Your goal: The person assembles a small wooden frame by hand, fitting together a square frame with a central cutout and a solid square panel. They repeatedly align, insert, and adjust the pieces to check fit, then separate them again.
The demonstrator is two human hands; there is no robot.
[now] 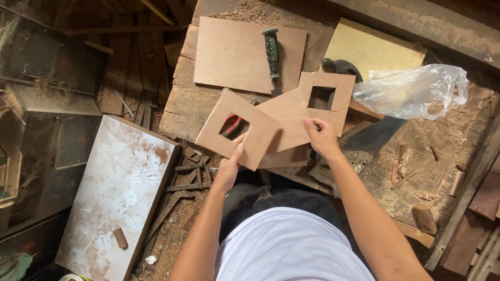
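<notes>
While the view looks straight down over a white shirt, a rough wooden tabletop [182,106] strewn with sawdust is seen, with a large white-smeared board [117,192] lying on the floor to its left. Farther back on the tabletop a plain plywood sheet [232,52] is laid flat, and a green-handled tool [272,52] rests across its right edge. A yellowish panel [370,49] sits at the back right, and a clear plastic bag [411,91] is slumped just in front of it.

Three smaller plywood pieces are grouped at the near edge. A square frame piece [250,132] with a square cut-out is held tilted by the left hand [227,169], thumb on its face near the lower corner, fingers hidden beneath. Through the cut-out something red is glimpsed; what it is cannot be told. A solid plywood square [286,122] overlaps the frame's right side and is pinched at its right edge by the right hand [321,136], fingers curled over. A second frame piece [341,96] lies flat just behind the right hand, untouched.

Judgement: the step in hand appears to be the matching of the solid square against the frame. The next move would call for squared edges and a firm two-handed grip, since both pieces are held off the tabletop.
</notes>
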